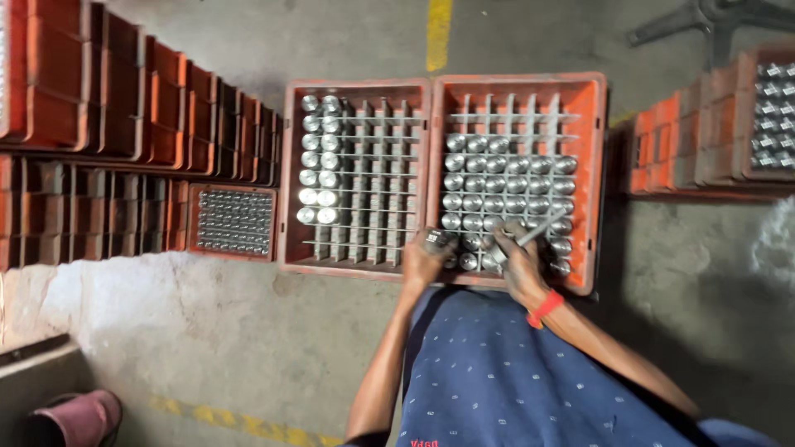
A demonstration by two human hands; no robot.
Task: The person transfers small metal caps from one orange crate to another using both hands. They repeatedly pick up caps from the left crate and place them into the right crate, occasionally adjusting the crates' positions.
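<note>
Two orange crates with metal grid dividers stand side by side on the concrete floor. The left crate has two columns of shiny metal cylinders on its left side. The right crate is mostly filled with the same cylinders. My left hand grips one metal cylinder at the near edge between the crates. My right hand, with a red wristband, holds a thin metal rod over the right crate's near rows.
Stacks of empty orange crates line the left. A small crate full of cylinders sits beside them. More stacked crates stand at the right, the top one filled. A yellow floor line runs ahead. A pink object lies bottom left.
</note>
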